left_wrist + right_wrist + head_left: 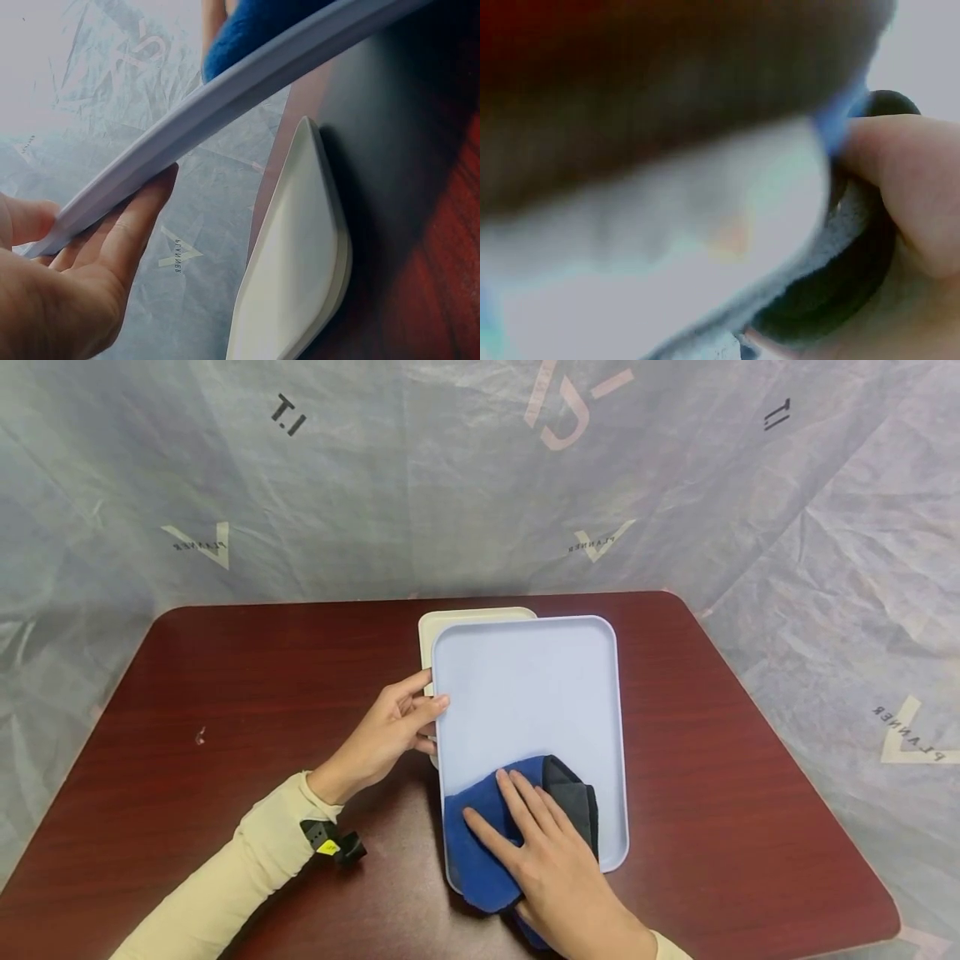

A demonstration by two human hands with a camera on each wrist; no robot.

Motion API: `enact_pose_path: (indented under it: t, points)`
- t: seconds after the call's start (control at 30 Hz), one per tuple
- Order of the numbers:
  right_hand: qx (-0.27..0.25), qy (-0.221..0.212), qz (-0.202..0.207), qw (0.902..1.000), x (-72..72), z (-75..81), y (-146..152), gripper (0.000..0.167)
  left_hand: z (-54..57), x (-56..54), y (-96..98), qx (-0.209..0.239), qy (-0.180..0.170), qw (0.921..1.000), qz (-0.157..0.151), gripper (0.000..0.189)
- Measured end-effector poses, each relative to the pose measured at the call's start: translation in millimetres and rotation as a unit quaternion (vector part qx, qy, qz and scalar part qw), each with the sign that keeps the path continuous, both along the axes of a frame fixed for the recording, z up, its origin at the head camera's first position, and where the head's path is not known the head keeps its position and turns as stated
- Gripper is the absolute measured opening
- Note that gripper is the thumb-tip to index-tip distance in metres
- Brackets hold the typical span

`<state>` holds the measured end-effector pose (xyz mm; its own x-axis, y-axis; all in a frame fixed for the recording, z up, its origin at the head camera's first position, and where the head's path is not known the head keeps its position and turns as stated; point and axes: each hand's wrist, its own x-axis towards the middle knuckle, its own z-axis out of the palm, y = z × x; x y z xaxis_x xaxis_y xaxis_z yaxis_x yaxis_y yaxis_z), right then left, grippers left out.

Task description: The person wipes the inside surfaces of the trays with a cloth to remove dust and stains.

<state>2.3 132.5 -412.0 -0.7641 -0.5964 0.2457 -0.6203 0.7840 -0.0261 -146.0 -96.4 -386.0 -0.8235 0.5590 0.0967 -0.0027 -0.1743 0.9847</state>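
Observation:
A pale lavender rectangular tray (528,693) is held raised over the table, tilted in the left wrist view. My left hand (382,735) grips its left edge, thumb on the rim and the other fingers underneath. On the tray's near part lies a folded blue and dark grey cloth (480,847), part of it hanging past the near rim. My right hand (558,868) presses on this cloth with straight, spread fingers; its thumb is mostly hidden in the head view. The right wrist view is blurred, showing a bent thumb (922,180) beside dark cloth (817,300).
Beneath the lavender tray, a cream tray (289,247) lies on the dark red wooden table (262,677), largely covered in the head view. A grey printed sheet (405,485) hangs behind the table and along its sides. A black strap with a yellow tag (327,846) circles the left wrist.

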Motion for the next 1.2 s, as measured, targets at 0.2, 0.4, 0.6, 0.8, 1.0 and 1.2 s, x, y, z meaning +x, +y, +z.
enact_pose_path:
  t: [0.2,0.4,0.6,0.8,1.0,1.2]
  points:
    - [-0.006,0.009,-0.055,0.9984,-8.9,5.9,18.1,0.1,0.1,0.6,0.4,0.001,-0.004,1.0,0.001,0.044]
    - [-0.006,-0.013,-0.121,0.9925,-8.0,6.3,41.0,0.093,0.2,0.1,0.8,0.001,-0.013,0.9999,0.003,0.043]
    - [-0.01,-0.026,-0.16,0.9868,-1.9,3.6,59.0,0.094,0.1,-0.7,1.2,0.0,-0.021,0.9998,0.002,0.042]
    - [-0.006,-0.032,-0.167,0.9853,6.2,0.5,61.6,0.092,-0.7,-1.0,0.6,-0.001,-0.028,0.9996,-0.001,0.042]
    - [-0.009,-0.035,-0.168,0.9852,13.3,1.6,62.7,0.089,1.1,0.3,0.5,0.001,-0.028,0.9996,-0.001,0.043]
    - [-0.018,-0.034,-0.156,0.987,14.9,1.3,64.9,0.085,1.2,0.5,1.9,0.002,-0.022,0.9998,0.0,0.042]
